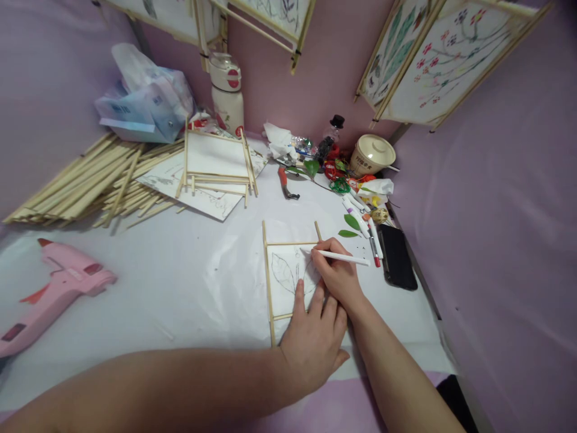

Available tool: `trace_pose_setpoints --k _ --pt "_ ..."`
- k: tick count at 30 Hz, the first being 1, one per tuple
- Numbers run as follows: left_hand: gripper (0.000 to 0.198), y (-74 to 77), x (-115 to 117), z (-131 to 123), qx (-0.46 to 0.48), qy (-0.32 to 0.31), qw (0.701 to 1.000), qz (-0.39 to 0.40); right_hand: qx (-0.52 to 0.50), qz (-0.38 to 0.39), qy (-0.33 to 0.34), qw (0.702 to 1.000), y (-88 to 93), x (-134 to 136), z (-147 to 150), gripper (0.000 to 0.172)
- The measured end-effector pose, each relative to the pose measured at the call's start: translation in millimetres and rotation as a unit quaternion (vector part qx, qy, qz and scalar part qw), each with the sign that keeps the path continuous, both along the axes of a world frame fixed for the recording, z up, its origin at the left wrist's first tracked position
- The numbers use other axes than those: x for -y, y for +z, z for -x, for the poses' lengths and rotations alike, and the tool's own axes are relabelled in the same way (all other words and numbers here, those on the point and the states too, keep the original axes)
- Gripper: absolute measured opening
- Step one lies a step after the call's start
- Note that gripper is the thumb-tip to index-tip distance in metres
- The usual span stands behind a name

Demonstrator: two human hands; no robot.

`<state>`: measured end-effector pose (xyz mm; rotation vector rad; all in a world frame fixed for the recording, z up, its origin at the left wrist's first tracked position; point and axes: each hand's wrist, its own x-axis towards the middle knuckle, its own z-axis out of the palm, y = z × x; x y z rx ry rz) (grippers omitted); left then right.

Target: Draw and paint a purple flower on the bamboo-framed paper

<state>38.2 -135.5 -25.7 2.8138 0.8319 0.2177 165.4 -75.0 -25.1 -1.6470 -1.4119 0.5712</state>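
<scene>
A sheet of white paper [280,300] with leaf outlines sketched on it lies inside a small frame of wooden sticks [269,288]. Spread flat, my left hand [315,334] rests over the lower right of the frame, its fingertips on the paper. Between the fingers of my right hand [338,273] is a slim white pen [345,257], its tip at the upper part of the drawing. Both hands cover the frame's right side and part of the sketch.
At the left are a pink glue gun [58,288] and a pile of wooden sticks [76,180]. Behind stand finished frames [216,153], a bottle [228,96] and red-handled pliers [283,180]. A phone [397,257], markers [356,216] and green leaves [348,233] lie to the right.
</scene>
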Motion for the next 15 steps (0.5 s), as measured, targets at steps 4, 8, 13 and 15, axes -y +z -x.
trace_pose_setpoints --k 4,8,13,15 --pt "0.072 0.1 -0.3 -0.2 0.001 -0.002 1.0 0.005 -0.007 -0.002 -0.001 1.0 -0.8 0.0 -0.3 0.009" --pt "0.072 -0.1 -0.1 -0.7 0.002 -0.002 1.0 0.002 -0.011 -0.003 -0.003 1.0 -1.1 0.1 -0.8 0.008" --pt "0.072 -1.3 0.4 -0.8 0.003 0.003 1.0 -0.009 -0.012 0.007 0.006 1.0 0.3 1.0 -0.7 0.008" --pt "0.072 -1.3 0.5 -0.6 0.001 0.002 1.0 -0.011 -0.011 0.008 0.012 1.0 0.7 1.3 -0.4 0.008"
